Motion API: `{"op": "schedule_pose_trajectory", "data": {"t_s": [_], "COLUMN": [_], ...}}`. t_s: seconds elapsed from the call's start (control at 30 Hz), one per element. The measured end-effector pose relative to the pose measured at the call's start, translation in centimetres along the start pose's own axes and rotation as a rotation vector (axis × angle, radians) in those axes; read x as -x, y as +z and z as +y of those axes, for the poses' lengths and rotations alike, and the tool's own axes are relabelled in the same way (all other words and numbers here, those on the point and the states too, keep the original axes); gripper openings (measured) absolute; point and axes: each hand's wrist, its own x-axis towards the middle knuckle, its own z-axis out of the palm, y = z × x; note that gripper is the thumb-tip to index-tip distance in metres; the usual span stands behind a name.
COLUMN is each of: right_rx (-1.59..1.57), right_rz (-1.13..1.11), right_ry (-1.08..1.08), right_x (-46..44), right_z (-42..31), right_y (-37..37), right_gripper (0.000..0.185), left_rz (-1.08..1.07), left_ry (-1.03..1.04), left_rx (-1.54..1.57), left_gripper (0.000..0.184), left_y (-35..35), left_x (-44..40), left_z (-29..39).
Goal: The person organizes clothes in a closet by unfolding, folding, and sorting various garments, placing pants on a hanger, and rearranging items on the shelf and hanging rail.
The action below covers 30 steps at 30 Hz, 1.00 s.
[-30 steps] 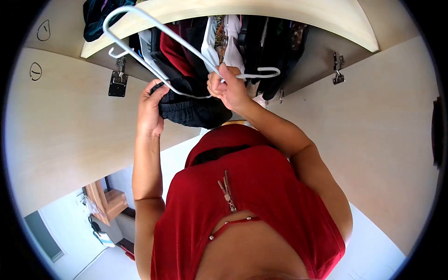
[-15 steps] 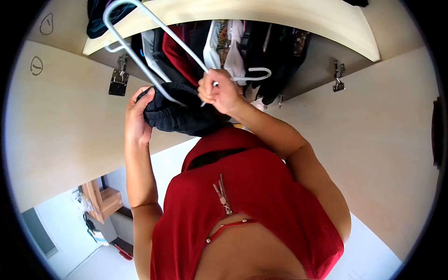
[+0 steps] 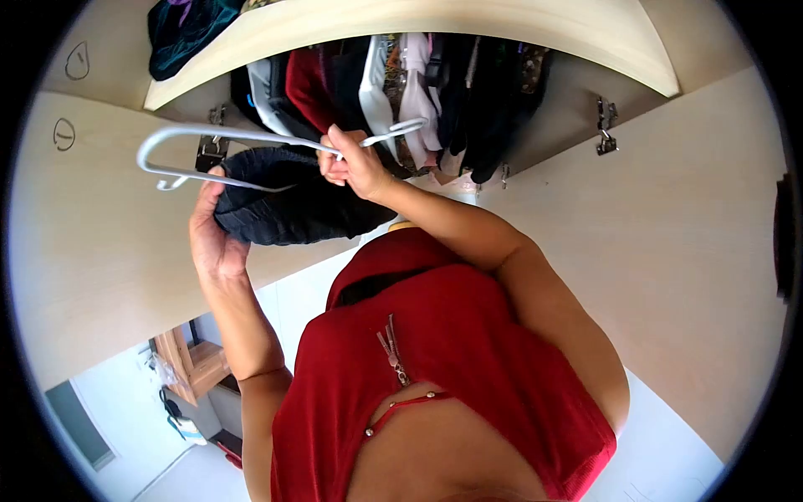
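Note:
My right hand [image 3: 358, 164] is closed around a white hanger [image 3: 226, 132] near its hook, which points right. The hanger's far end reaches left, and its lower bar dips into the opening of a black garment [image 3: 293, 211]. My left hand [image 3: 216, 226] grips the left edge of that garment's gathered waistband, thumb on top. The garment hangs below the hanger, in front of the closet. Part of the lower bar is hidden inside the cloth.
Clothes on hangers, among them a dark red one [image 3: 309, 90] and a pale one [image 3: 416, 100], hang under a curved shelf edge [image 3: 401, 18]. Open doors with metal hinges [image 3: 607, 125] flank both sides. A wooden shelf [image 3: 196, 368] stands at lower left.
Both hands have moved left. The hanger has tilted flatter and lower, and its bar has gone into the black garment, whose waistband is now spread wider.

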Motion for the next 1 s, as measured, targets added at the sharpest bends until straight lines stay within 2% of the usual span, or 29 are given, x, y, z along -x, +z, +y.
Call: {"op": "schedule_pose_trajectory", "data": {"t_s": [0.1,0.13,0.2,0.27,0.3,0.43,0.47,0.6,0.7,0.83,0.87,0.97,1.0], "right_rx": [0.208,0.220,0.293,0.573,0.695,1.031,1.089,1.198,1.365,1.538,1.539,1.637,1.585], "right_rz": [0.011,0.043,0.070,0.047,0.025,-0.112,-0.090,-0.113,-0.171,-0.178,-0.126,-0.303,-0.352], "right_ry": [0.069,0.079,0.107,-0.046,-0.138,-0.150,-0.138,0.032,0.076,0.232,0.328,0.246,0.195], "right_x": [0.2,0.1,0.0,-0.2,-0.2,-0.4,-0.4,-0.5,-0.4,-1.0,-0.3,-0.1,-0.3], "right_z": [2.4,2.3,1.4,-0.5,-1.5,-3.4,-3.3,-3.2,-3.7,-3.6,-4.7,-1.7,-1.3], "right_y": [-2.5,-2.9,-3.7,-4.0,-4.1,-5.4,-5.6,-5.1,-3.8,-1.6,-0.1,-0.1,0.2], "right_gripper": [0.053,0.051,0.047,0.043,0.042,0.038,0.039,0.048,0.050,0.050,0.052,0.051,0.045], "left_rz": [-0.059,-0.035,0.050,0.145,0.135,0.125,0.124,0.152,0.149,0.175,0.174,0.113,0.088], "left_ry": [0.015,-0.005,0.085,0.227,0.226,0.230,0.245,0.346,0.609,0.658,0.631,0.705,0.730], "left_rx": [0.112,0.088,0.009,-0.125,-0.201,-0.416,-0.452,-0.660,-1.037,-1.094,-1.039,-0.985,-1.011], "left_gripper": [0.022,0.021,0.019,0.015,0.015,0.012,0.012,0.014,0.016,0.017,0.016,0.016,0.016], "left_y": [-0.4,-1.0,-3.8,-4.2,-4.5,-5.7,-5.7,-5.5,-6.3,-7.5,-7.6,-6.1,-5.9], "left_x": [0.5,0.1,-1.0,-1.3,-1.0,-0.1,0.1,0.2,-1.2,-2.7,-2.8,-2.8,-3.1], "left_z": [1.7,2.0,1.9,1.8,2.1,2.4,2.4,2.4,1.6,0.9,0.8,-0.1,-0.6]}}
